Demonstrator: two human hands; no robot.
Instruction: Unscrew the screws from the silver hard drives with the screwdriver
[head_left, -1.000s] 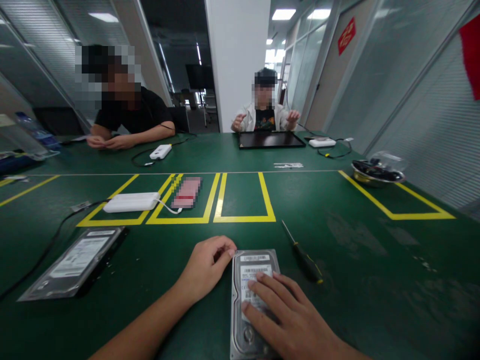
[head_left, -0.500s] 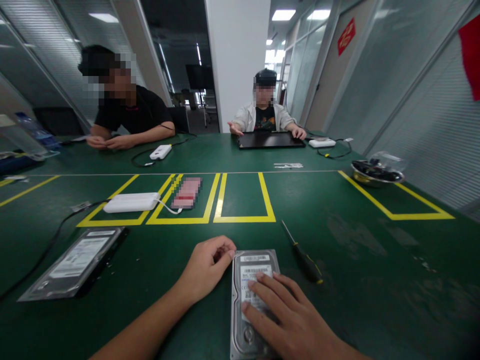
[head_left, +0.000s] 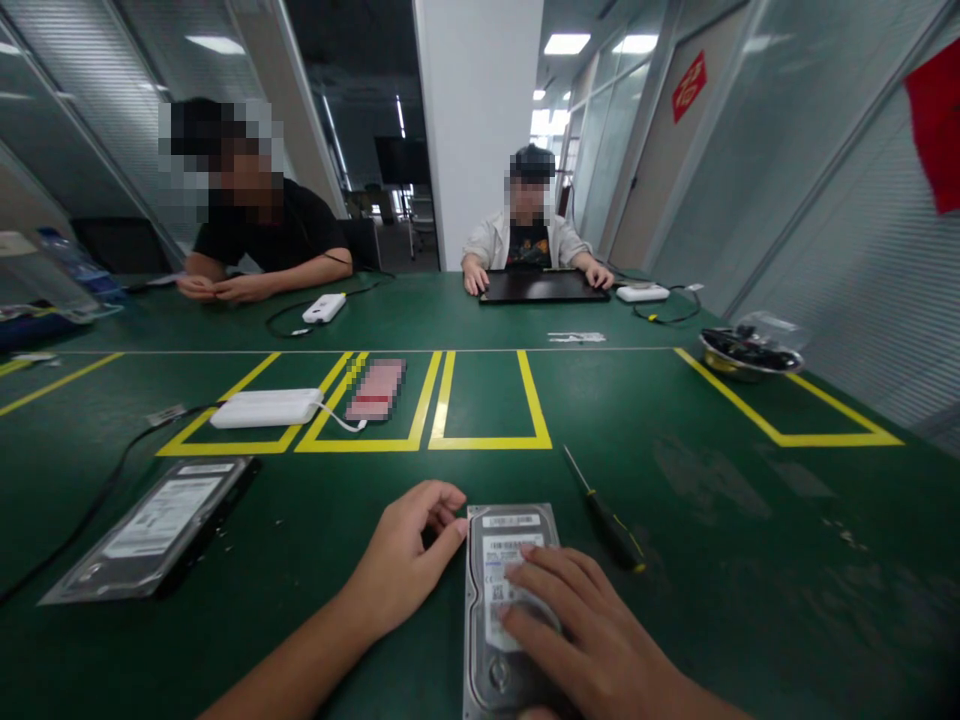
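A silver hard drive with a white label (head_left: 513, 521) lies flat on the green table (head_left: 360, 640), close in front of me. My right hand (head_left: 574, 625) rests over its right side with fingers spread on the label. At the drive's upper left edge is my left hand (head_left: 416, 545), fingers curled but apart, fingertips beside or touching the edge. A screwdriver (head_left: 613, 530) with a black and yellow handle lies to the right of the drive. Another hard drive (head_left: 161, 520) lies at the left.
Beyond are yellow tape outlines (head_left: 491, 442), a white power bank (head_left: 266, 408) cabled to a pink phone (head_left: 377, 390), and a metal bowl of dark items (head_left: 750, 355). Two people sit across the table, one with hands on a flat black panel (head_left: 544, 286).
My left hand's fingers have loosened slightly at the drive's corner. My right hand has shifted a little rightward on the label. The far person's raised hand has come down onto the black panel.
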